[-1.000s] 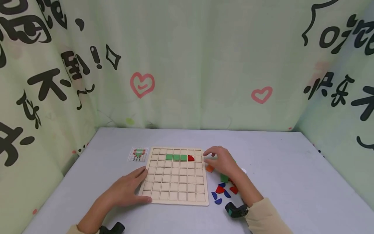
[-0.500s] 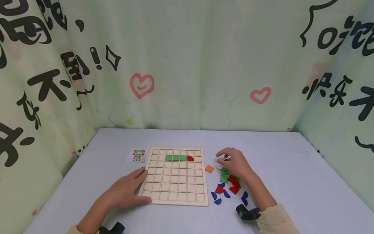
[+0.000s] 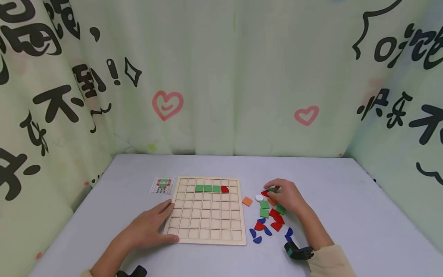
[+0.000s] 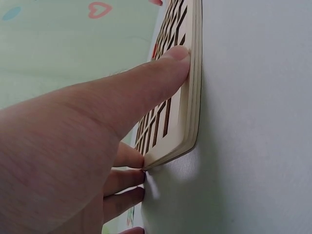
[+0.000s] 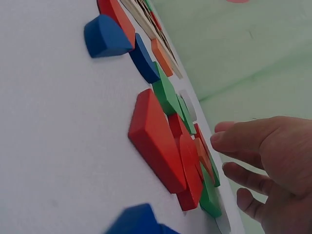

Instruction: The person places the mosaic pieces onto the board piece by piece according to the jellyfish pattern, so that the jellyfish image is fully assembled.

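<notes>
Left hand: the left hand (image 3: 149,227) rests at the near left corner of the board, its fingers relaxed and fairly straight; the thumb (image 4: 175,58) lies on the wooden rim, while the other fingers touch the side edge.
Right hand: the right hand (image 3: 287,197) hangs over the far end of the loose pieces, fingers slightly bent, with a small gap between thumb and index finger — no grasp shows. A red piece (image 3: 264,193) sits right by those fingertips; whether they touch it, I cannot tell.
Wooden board: the board (image 3: 200,223) lies flat on the table (image 3: 311,173), between the two hands, its face divided into square cells.
Filled cells: three green squares (image 3: 207,188) stand side by side in the second row from the far edge, and a red rounded piece (image 3: 225,189) follows directly on their right.
Loose pieces: right of the board — an orange tile (image 3: 247,201) near its edge, then a white disc (image 3: 259,197), green tiles (image 3: 264,213), red pieces (image 3: 276,226) and, nearer the person, blue half-rounds (image 3: 257,240).
Picture card: the card (image 3: 162,185), printed with a green and red figure, lies just beside the board's far left corner.
</notes>
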{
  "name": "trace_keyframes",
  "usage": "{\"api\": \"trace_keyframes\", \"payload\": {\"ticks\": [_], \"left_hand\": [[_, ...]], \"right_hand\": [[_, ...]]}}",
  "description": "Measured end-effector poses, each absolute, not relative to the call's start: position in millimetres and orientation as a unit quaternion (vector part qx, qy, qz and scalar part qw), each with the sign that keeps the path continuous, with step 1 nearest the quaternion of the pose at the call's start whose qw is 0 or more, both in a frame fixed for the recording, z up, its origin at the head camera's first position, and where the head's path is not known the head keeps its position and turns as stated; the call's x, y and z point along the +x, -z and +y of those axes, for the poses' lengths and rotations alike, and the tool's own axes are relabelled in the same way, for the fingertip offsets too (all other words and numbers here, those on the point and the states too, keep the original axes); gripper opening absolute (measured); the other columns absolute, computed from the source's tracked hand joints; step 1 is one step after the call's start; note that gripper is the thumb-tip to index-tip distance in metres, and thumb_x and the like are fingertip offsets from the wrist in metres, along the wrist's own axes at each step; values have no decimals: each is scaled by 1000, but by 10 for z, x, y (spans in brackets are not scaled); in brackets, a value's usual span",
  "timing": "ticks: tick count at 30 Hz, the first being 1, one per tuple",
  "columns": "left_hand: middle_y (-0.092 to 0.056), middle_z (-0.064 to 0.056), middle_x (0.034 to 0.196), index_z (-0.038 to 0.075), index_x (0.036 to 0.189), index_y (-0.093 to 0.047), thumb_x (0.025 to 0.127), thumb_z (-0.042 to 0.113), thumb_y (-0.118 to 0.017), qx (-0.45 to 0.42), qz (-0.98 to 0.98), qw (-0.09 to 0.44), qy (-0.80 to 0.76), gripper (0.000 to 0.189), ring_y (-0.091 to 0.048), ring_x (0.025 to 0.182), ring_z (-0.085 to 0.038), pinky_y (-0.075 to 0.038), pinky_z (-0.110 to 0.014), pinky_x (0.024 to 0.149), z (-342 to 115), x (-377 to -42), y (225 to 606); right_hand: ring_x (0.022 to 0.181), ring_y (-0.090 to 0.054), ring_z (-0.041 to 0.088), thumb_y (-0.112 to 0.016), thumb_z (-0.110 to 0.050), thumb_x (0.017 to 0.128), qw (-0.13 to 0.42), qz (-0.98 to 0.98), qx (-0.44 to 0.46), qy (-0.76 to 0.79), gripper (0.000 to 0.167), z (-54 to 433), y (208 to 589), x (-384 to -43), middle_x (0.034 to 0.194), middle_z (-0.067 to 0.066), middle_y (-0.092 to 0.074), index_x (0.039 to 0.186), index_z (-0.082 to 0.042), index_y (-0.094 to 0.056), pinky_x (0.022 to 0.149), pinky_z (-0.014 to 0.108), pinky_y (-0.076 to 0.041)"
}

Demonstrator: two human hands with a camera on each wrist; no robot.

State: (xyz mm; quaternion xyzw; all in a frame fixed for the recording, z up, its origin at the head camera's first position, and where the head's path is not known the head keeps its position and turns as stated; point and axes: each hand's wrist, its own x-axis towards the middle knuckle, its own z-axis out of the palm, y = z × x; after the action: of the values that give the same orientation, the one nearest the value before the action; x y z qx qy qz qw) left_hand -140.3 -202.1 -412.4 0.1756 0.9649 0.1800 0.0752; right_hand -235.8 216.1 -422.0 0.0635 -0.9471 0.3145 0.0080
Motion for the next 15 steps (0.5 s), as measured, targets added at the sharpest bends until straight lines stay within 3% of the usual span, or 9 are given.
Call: {"api": "trace_keyframes", "payload": {"ticks": [9, 15], "left_hand": [[-30, -16, 157, 2, 148, -35, 73, 65, -71, 165, 966, 83, -183, 104, -34, 142, -36, -35, -55, 109, -1987, -1425, 4113], [-31, -16, 156, 2, 148, -36, 73, 65, -71, 169, 966, 78, -178, 104, -35, 142, -36, -36, -54, 109, -1994, -1421, 4125]], "right_hand": [[99, -58, 24, -67, -9, 89, 12, -948, 79, -309, 19, 2172, 4261, -2372, 110, 11, -68, 106, -13, -73, 83, 40, -55], [97, -57, 24, -71, -14, 87, 17, -950, 76, -301, 20, 2134, 4279, -2400, 109, 10, -68, 106, -13, -73, 80, 37, -56]]}}
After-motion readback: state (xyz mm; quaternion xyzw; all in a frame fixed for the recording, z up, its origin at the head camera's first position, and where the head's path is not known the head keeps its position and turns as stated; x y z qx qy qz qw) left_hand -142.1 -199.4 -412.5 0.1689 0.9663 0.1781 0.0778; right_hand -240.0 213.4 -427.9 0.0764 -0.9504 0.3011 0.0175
